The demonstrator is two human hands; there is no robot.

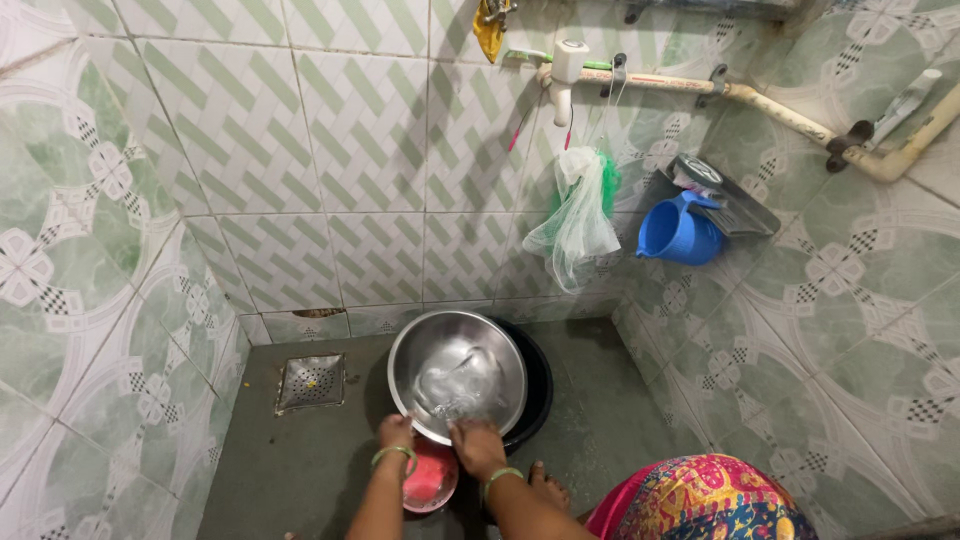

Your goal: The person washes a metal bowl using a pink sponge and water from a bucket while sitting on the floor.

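Reaching down from the lower edge of the view, both forearms stretch toward a steel bowl (pixel 457 375) that stands tilted on the grey floor (pixel 300 460), its open mouth turned up and toward the camera. The left hand (pixel 395 432) curls its fingers over the bowl's near rim at the lower left, knuckles up, a green bangle round the wrist. The right hand (pixel 476 447) lies against the rim at the lower middle, fingers bent and pressing on the metal; whether it grips the edge or only rests there I cannot tell. It too wears a green bangle. Water shimmers inside the bowl. Behind and under the bowl sits a black basin (pixel 535 385), touching it. A pink dish (pixel 432 480) lies on the floor just below the left hand, between the two wrists. A square floor drain (pixel 310 382) is set to the left, near the bowl. On the tiled wall a white tap (pixel 565 75) juts from a pipe, a mesh bag (pixel 575 225) hangs beneath it, and a blue mug (pixel 680 232) hangs to the right.
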